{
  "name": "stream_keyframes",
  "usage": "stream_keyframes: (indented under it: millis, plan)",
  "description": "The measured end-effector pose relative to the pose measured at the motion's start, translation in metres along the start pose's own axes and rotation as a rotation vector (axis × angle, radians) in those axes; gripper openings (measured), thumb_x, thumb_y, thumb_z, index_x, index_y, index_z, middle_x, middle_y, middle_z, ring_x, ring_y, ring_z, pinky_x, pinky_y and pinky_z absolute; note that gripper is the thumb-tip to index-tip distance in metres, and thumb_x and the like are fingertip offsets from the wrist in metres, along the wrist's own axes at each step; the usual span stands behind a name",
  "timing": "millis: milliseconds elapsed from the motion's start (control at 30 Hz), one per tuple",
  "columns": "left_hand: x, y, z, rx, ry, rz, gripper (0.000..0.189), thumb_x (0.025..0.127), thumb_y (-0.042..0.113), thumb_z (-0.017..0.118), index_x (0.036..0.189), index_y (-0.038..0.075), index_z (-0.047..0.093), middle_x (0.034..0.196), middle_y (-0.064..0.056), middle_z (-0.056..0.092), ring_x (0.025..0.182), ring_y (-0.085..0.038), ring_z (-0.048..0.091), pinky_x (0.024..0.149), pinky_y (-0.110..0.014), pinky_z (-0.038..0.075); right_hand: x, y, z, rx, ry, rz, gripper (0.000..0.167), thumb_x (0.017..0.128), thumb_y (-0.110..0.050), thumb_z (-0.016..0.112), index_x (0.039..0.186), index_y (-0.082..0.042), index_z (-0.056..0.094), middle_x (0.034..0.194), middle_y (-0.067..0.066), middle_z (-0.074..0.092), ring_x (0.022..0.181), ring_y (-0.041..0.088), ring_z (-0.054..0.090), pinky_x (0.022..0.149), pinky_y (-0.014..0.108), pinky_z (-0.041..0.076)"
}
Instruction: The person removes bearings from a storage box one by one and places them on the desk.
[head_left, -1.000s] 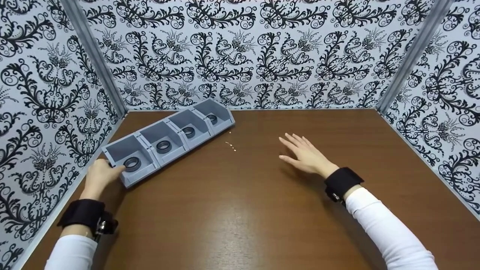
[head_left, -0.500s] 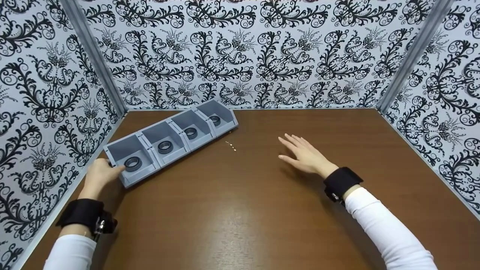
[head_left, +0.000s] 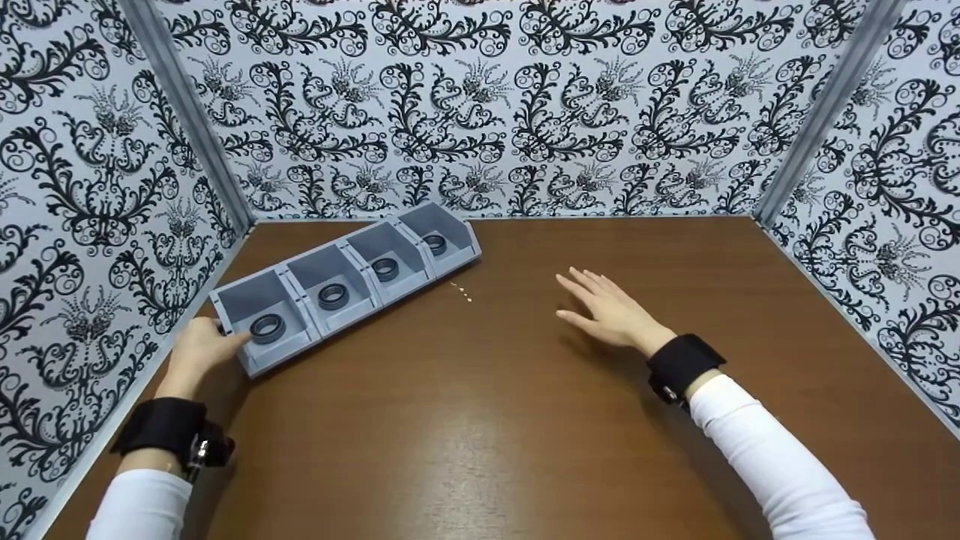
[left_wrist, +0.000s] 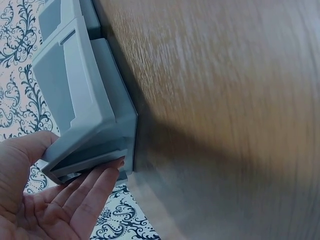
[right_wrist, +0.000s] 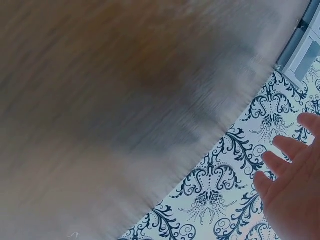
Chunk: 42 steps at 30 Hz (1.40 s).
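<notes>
Left hand [head_left: 201, 348] pinches near end of bin [head_left: 319, 265], likely steadying whole row. Right hand [head_left: 615, 309] loosely spread above table [head_left: 465, 405], holding nothing. Bin slants across table's left, far end toward wall [head_left: 525, 112]; dividers [head_left: 363, 271] presumably keep rings [head_left: 270, 340] apart, one per compartment [head_left: 431, 220].

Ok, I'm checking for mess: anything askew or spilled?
The gray bin row is askew to the back wall, gripped by the left hand. Pale specks dot the table beside it; spill or damage, I can't tell.
</notes>
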<state>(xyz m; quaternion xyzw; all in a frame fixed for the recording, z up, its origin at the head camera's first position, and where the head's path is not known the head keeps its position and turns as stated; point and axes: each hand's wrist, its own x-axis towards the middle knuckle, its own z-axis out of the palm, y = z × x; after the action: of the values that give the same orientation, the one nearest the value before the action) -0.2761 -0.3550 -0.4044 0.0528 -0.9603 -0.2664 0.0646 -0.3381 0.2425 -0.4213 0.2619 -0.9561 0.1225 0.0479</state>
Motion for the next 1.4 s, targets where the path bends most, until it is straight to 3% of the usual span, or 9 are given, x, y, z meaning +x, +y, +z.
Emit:
stream_keyframes:
  millis: [233,467,633,933,1200,1400]
  plan:
    - [-0.0018,0.0019,-0.002,-0.005,-0.025,0.01,0.034,0.087,0.026,0.066,0.079,-0.008,0.064,0.063,-0.009,0.057,0.057,-0.019,0.05,0.054,-0.031,0.041,0.0008,-0.0007,0.0007,-0.001,0.008,-0.011,0.07,0.099,-0.051,0.048,0.156,-0.013,0.03,0.162,0.018,0.024,0.149,0.039,0.021,0.122,0.049,0.013]
    - [-0.0019,0.0021,-0.002,-0.013,-0.026,0.039,0.032,0.086,0.024,0.067,0.065,0.002,0.057,0.052,0.004,0.046,0.052,-0.015,0.044,0.053,-0.031,0.038,0.0009,-0.0009,0.0,0.003,0.006,-0.005,0.071,0.099,-0.053,0.047,0.156,-0.014,0.03,0.162,0.018,0.024,0.149,0.039,0.021,0.122,0.05,0.013]
    - [-0.0031,0.0027,-0.0024,-0.024,-0.036,0.034,0.031,0.087,0.025,0.067,0.073,-0.003,0.063,0.056,0.002,0.051,0.055,-0.016,0.046,0.055,-0.031,0.04,0.001,-0.0008,-0.0002,-0.002,0.005,-0.004,0.071,0.099,-0.053,0.046,0.155,-0.013,0.03,0.161,0.018,0.024,0.149,0.04,0.021,0.122,0.051,0.013]
    - [-0.003,0.0044,-0.0009,-0.033,-0.049,0.039,0.035,0.086,0.024,0.067,0.059,0.012,0.048,0.052,0.005,0.043,0.052,-0.014,0.044,0.054,-0.03,0.038,0.0015,-0.0017,-0.0005,-0.002,0.011,-0.012,0.069,0.099,-0.05,0.048,0.155,-0.013,0.032,0.161,0.019,0.026,0.149,0.04,0.023,0.122,0.05,0.014]
    - [-0.0058,0.0078,-0.0015,-0.03,-0.073,0.024,0.032,0.087,0.026,0.067,0.064,0.009,0.053,0.057,0.002,0.05,0.058,-0.017,0.048,0.058,-0.03,0.04,0.0021,-0.0025,-0.0004,0.006,0.011,-0.014,0.069,0.099,-0.05,0.049,0.155,-0.013,0.032,0.161,0.019,0.026,0.149,0.04,0.022,0.122,0.05,0.014]
    - [-0.0043,0.0069,0.0001,-0.032,-0.06,0.031,0.029,0.086,0.024,0.067,0.076,-0.003,0.063,0.063,-0.001,0.056,0.061,-0.018,0.049,0.059,-0.031,0.041,0.0024,-0.0008,-0.0017,0.006,0.011,-0.011,0.069,0.099,-0.05,0.048,0.155,-0.013,0.032,0.161,0.019,0.026,0.149,0.04,0.023,0.122,0.052,0.014]
